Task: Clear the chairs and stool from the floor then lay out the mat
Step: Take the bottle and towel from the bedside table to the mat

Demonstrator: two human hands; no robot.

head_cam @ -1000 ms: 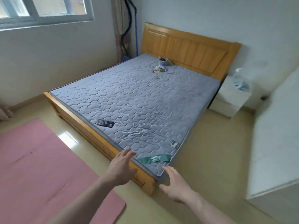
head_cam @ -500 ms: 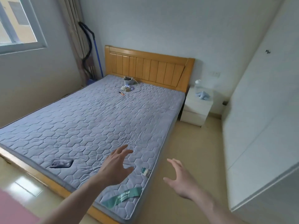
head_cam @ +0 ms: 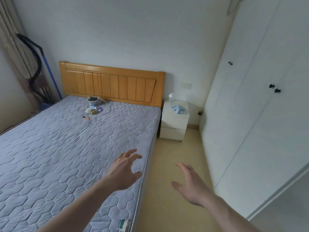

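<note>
Beside bed, head view: left hand (head_cam: 124, 169) hovers over mattress (head_cam: 66, 156), fingers spread, holding nothing; right hand (head_cam: 190, 183) spread above bare floor strip (head_cam: 175, 153) facing wardrobe (head_cam: 259, 114). Gaze has swung right since a second ago; pink mat, then at left, now out of frame. No chairs or stool visible; task likely near done.

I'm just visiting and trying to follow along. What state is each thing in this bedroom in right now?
Left hand: open, fingers spread, over the mattress, holding nothing.
Right hand: open, over the floor, holding nothing.
Mattress: bare, no sheet; small items and a cable lie near the headboard.
Wardrobe doors: closed.
Nightstand drawers: closed.
Blue cloth: crumpled on the nightstand.
</note>
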